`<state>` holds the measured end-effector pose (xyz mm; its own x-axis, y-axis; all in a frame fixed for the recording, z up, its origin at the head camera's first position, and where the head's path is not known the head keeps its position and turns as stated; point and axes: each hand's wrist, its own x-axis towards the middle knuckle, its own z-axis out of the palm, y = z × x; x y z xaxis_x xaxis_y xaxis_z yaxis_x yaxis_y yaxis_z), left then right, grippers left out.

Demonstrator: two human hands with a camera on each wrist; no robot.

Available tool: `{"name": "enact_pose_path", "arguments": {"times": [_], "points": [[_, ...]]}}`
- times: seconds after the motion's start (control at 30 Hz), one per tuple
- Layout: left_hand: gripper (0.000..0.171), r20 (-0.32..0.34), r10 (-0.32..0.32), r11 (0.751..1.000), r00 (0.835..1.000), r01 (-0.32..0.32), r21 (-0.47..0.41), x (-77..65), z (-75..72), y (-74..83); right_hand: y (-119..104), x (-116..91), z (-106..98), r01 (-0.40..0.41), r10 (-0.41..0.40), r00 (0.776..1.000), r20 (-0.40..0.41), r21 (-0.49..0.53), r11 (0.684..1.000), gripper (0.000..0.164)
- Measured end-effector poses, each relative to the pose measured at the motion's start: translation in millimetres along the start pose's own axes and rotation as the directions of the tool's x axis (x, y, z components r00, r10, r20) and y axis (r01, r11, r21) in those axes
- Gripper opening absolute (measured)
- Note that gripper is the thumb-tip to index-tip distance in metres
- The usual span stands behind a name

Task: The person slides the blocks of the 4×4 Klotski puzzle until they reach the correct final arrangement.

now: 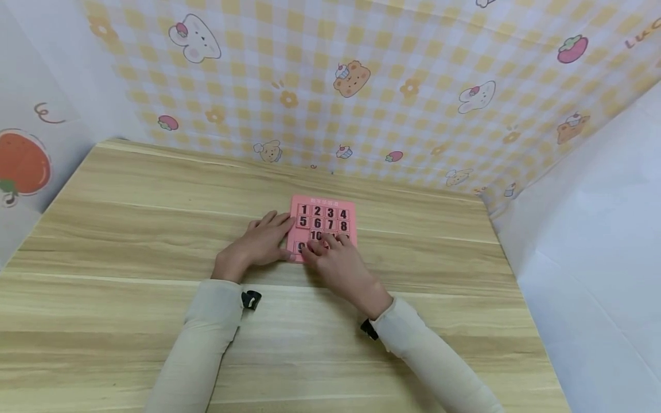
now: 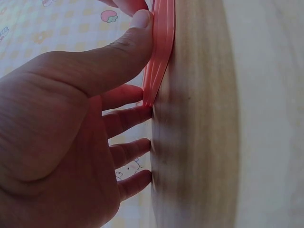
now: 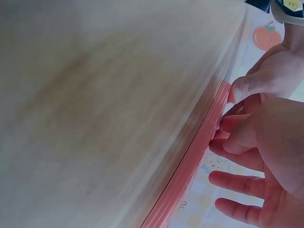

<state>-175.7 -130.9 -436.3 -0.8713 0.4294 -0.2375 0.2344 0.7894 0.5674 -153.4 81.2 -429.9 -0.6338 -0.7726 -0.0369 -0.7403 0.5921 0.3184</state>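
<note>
A pink number sliding puzzle (image 1: 298, 201) lies on the wooden table, with tiles 1 to 4 along its far row and 5 to 8 below. The left column shows a bare pink gap between tile 5 (image 1: 303, 221) and tile 9 (image 1: 300, 248). My left hand (image 1: 262, 241) rests at the puzzle's left side, thumb on its near left corner and fingers spread out straight. Over the near right tiles lies my right hand (image 1: 343, 267), its fingertips touching them beside tile 10 (image 1: 316, 235). That hand hides most of the nearest row.
The wooden table (image 1: 155, 229) extends on all sides of the puzzle. A yellow checked cloth (image 1: 310, 126) with cartoon prints hangs behind it, and white walls (image 1: 583, 229) stand at both sides. Black clips (image 1: 251, 299) sit at both wrists.
</note>
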Motion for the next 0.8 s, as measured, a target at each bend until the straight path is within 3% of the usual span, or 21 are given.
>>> {"name": "enact_pose_path", "arguments": {"times": [0.27, 0.8], "points": [[0.086, 0.000, -0.002, 1.000, 1.000, 0.002, 0.005, 0.1, 0.0, -0.5, -4.7, -3.4, -1.9, 0.006, -0.005, 1.000, 0.030, -0.019, 1.000, 0.035], [0.086, -0.004, -0.002, 1.000, 1.000, 0.002, 0.003, -0.5, -1.6, 2.4, -7.5, -3.5, -0.9, 0.021, -0.021, 1.000, -0.004, -0.023, 1.000, 0.036]]}}
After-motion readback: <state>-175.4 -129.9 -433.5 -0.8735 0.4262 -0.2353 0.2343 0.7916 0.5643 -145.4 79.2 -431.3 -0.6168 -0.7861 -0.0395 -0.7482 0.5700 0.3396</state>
